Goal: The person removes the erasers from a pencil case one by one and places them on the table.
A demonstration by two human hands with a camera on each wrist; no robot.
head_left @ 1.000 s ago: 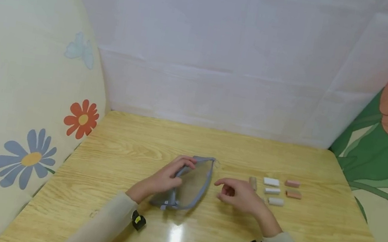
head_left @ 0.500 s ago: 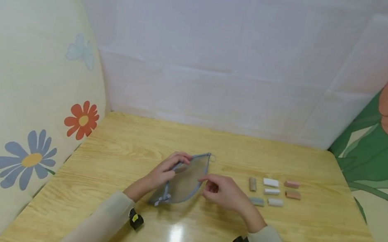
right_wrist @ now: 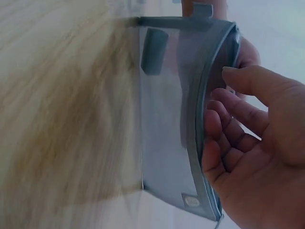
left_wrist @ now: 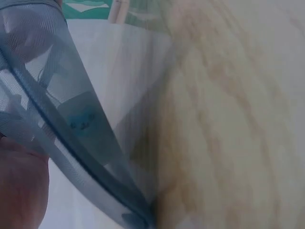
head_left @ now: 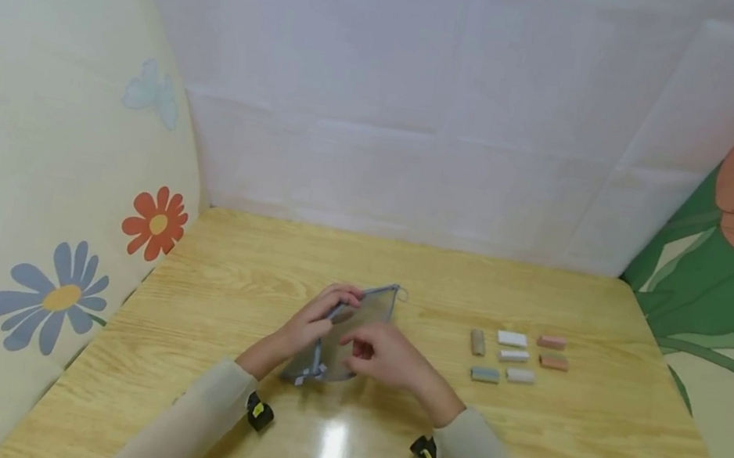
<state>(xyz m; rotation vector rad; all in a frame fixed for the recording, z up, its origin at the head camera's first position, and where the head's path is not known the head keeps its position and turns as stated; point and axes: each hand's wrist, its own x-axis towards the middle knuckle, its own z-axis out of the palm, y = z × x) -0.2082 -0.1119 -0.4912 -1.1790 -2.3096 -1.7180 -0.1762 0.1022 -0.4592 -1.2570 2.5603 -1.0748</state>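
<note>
A blue-grey mesh zip pouch [head_left: 374,311] stands tilted on the table, its mouth towards my right side. My left hand [head_left: 313,324] grips its upper left edge, the thumb on the near side. At the mouth is my right hand [head_left: 387,352], fingers loosely bent. In the right wrist view its fingers [right_wrist: 214,124] lie against the zipped rim, and nothing shows between thumb and fingertips. A small dark block [right_wrist: 154,51] shows through the mesh there. Through the mesh in the left wrist view appears a greyish patch with a teal mark [left_wrist: 83,121].
To the right lie several small blocks, among them a brown block [head_left: 478,342], a white block [head_left: 511,338], a pink block [head_left: 552,342], an orange-brown block [head_left: 554,361] and a grey-green block [head_left: 484,374]. A pale cloth [head_left: 385,105] hangs behind the wooden table [head_left: 248,259].
My right hand has moved left from beside the blocks to the pouch's mouth, uncovering the grey-green block. My left hand has shifted slightly left with the pouch, which now tilts more upright.
</note>
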